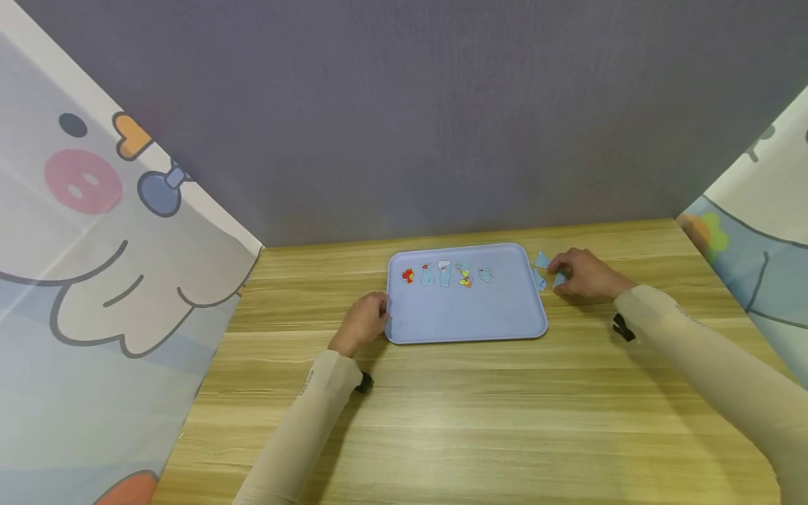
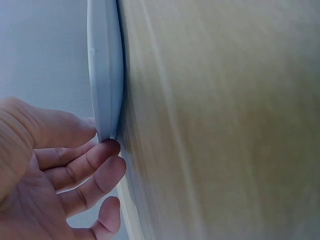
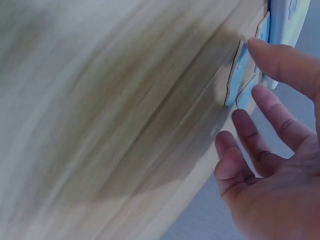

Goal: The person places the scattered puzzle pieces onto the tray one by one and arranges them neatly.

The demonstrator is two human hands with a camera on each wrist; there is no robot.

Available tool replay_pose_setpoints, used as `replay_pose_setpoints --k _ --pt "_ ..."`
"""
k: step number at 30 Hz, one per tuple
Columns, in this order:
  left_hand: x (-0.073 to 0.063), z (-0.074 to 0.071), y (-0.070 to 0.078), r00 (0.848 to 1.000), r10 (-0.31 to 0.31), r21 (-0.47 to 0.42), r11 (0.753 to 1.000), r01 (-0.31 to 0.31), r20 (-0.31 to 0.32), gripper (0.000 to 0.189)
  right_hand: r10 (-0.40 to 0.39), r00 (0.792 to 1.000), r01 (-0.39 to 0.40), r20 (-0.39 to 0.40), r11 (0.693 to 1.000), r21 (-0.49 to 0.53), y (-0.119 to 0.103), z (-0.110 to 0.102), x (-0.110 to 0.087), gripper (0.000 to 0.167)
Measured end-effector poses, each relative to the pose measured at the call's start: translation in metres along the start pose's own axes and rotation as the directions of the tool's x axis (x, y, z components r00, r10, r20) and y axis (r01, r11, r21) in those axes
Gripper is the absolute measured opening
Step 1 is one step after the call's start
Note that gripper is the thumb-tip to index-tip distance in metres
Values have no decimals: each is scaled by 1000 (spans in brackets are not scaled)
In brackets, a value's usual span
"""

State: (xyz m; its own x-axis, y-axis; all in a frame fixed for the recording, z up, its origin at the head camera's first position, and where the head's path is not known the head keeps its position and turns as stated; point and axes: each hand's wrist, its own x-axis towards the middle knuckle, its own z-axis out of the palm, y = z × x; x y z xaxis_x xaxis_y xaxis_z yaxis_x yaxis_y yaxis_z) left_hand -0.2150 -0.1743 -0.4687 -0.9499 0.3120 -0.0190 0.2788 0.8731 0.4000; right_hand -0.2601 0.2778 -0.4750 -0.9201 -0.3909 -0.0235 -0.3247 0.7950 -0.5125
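Observation:
Against the left rim of a pale blue tray (image 1: 467,308), my left hand (image 1: 365,319) grips the edge. The left wrist view shows thumb and fingertips pinching the tray's rim (image 2: 106,75). My right hand (image 1: 587,273) is over a few light blue puzzle pieces right of the tray, thumb and fingers spread apart. Close to the thumb lies one puzzle piece (image 3: 237,74); whether the thumb touches it I cannot tell. Another light blue piece (image 3: 246,92) lies by the index finger. Farther back is a pointed piece (image 1: 542,259).
A row of cut-out pieces lies on the tray: a red piece (image 1: 407,276), tall blue pieces (image 1: 445,274), a yellow-and-blue one (image 1: 464,273) and a small blue one (image 1: 485,274). The wooden table (image 1: 454,414) meets a grey wall (image 1: 442,126) behind; printed panels flank it.

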Motion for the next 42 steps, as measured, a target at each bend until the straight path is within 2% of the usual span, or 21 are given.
replay_pose_setpoints --k 11,18,26,37,42 --pt "-1 -2 2 1000 18 0 1000 -18 -9 17 55 998 -56 42 998 40 2 0 0 39" --pt "0 -1 1 1000 10 2 1000 -10 -3 20 117 993 -119 30 992 41 -1 2 1 37" --pt "0 0 0 1000 14 -2 1000 -14 -9 22 134 991 -132 -21 989 66 -8 -4 0 33" --pt "-1 -1 1 1000 8 -9 1000 -8 1 22 64 992 -56 -109 995 77 -27 -9 5 28" --pt "-1 0 1 1000 4 -10 1000 -4 -2 22 -4 989 15 -150 997 71 -30 -4 13 27"
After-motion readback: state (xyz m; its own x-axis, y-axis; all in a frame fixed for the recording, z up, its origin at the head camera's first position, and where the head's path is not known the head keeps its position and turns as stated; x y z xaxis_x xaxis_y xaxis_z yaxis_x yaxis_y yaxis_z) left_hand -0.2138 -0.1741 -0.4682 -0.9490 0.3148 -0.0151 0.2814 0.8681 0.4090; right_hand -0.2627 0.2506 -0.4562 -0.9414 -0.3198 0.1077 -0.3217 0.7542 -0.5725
